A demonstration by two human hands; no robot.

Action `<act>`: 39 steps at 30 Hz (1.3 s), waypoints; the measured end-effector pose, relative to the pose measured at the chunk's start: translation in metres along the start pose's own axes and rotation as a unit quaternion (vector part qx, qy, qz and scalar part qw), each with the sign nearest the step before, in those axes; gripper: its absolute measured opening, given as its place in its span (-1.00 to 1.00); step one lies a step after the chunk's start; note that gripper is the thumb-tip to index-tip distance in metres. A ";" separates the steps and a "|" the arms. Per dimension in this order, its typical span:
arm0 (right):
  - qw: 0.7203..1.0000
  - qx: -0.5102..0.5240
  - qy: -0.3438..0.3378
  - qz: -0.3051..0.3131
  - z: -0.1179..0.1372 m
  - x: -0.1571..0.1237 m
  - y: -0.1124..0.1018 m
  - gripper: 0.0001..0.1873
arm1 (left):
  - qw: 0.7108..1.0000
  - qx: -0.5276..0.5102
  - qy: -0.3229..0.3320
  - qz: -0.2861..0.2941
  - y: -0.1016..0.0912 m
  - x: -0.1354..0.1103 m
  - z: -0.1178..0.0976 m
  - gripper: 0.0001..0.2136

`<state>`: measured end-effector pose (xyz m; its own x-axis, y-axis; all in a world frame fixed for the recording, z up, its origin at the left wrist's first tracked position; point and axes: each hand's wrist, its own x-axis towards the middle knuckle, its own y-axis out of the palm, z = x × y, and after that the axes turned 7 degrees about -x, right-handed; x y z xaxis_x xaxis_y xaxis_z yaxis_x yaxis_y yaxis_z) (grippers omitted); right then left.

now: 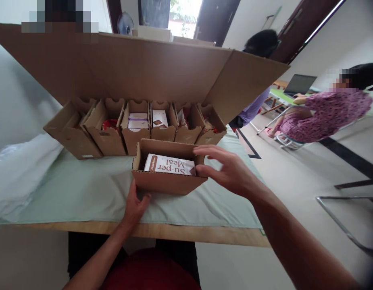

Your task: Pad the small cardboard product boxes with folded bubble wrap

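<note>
A narrow open-topped cardboard bin [169, 183] stands on the cloth in front of me. Inside it lies a white and brown carton [169, 164] printed "Su-per Meal", its lettering upside down to me. My left hand [136, 205] is closed about the bin's lower left corner, thumb along the near side and the other fingers partly hidden. At the right end, my right hand [225, 169] reaches over the rim with thumb and fingers apart, the fingertips at the bin's opening beside the carton.
Behind the bin, several similar cardboard bins [136, 143] hold packets and cartons in a row, backed by a tall cardboard panel [162, 68]. Clear plastic wrapping [26, 169] lies at left on the cloth-covered table [92, 193]. People sit at right, one near a laptop [299, 84].
</note>
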<state>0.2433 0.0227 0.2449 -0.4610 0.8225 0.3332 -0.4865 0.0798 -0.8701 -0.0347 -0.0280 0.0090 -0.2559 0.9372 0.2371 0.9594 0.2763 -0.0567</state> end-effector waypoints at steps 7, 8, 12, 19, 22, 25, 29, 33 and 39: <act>0.942 -0.087 -0.088 0.311 -0.004 0.082 0.067 -0.14 | 1.000 0.013 0.021 0.001 0.001 -0.003 0.011 -0.32; 0.940 -0.078 -0.084 0.320 -0.006 0.084 0.073 -0.09 | 1.000 0.012 0.021 0.001 0.002 -0.003 0.012 -0.32; 0.949 -0.040 -0.091 0.299 -0.005 0.081 0.081 -0.12 | 0.999 0.009 0.030 0.009 0.003 -0.002 0.012 -0.33; 0.947 0.011 -0.129 0.293 0.000 0.091 0.088 -0.22 | 0.999 0.012 0.041 0.027 0.002 0.001 0.008 -0.38; 0.945 0.003 -0.123 0.302 0.000 0.091 0.089 -0.20 | 0.999 0.012 0.037 0.026 0.002 0.002 0.007 -0.41; 0.944 -0.009 -0.112 0.311 0.000 0.088 0.089 -0.22 | 0.999 0.020 0.033 0.021 0.002 0.002 0.006 -0.41; 0.948 -0.020 -0.128 0.291 0.008 0.089 0.089 -0.30 | 0.999 0.046 0.022 0.017 0.000 0.001 0.005 -0.40; 0.964 -0.009 -0.122 0.237 0.019 0.085 0.054 -0.47 | 0.998 0.061 0.004 0.025 -0.003 0.001 0.002 -0.39; 0.966 0.112 0.117 -0.202 -0.009 -0.011 -0.002 -0.63 | 0.999 0.015 -0.014 0.027 -0.008 0.000 -0.013 -0.35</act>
<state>0.2560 0.0186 0.2403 -0.0333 0.8563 0.5154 -0.7515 0.3185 -0.5777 -0.0411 -0.0331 0.0224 -0.2080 0.9564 0.2052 0.9680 0.2314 -0.0975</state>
